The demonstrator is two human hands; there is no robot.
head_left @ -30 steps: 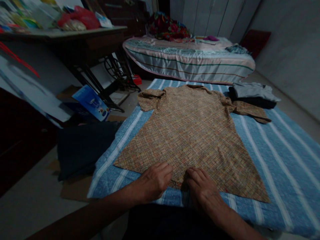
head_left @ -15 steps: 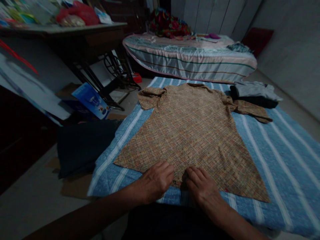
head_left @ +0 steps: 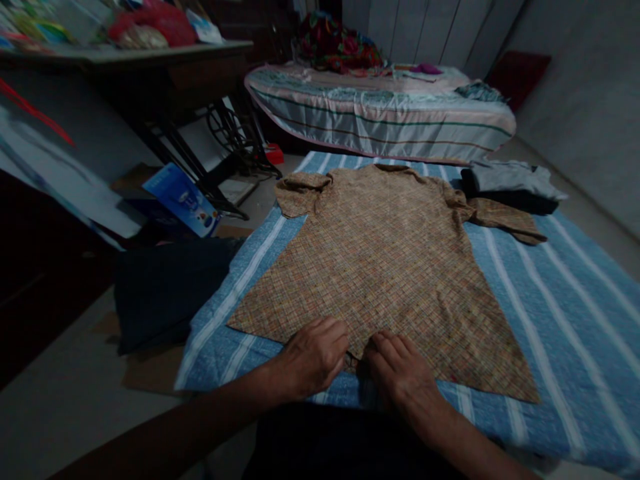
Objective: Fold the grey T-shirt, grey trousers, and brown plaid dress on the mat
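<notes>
A tan checked short-sleeved shirt [head_left: 385, 267] lies spread flat on a blue cloth with white stripes [head_left: 575, 333], collar away from me. My left hand [head_left: 313, 357] rests on the shirt's near hem, fingers curled and pinching the fabric. My right hand [head_left: 400, 373] sits just beside it at the hem's middle, fingers also bent down onto the fabric. The two hands almost touch.
Folded grey and dark clothes [head_left: 510, 187] lie at the far right of the cloth. A striped mattress [head_left: 380, 113] lies beyond. A sewing-machine table [head_left: 165, 87], a blue box [head_left: 183, 200] and a dark cloth [head_left: 165, 287] are on the left.
Both hands stay at the hem, and have drawn slightly closer together. The view has shifted a little.
</notes>
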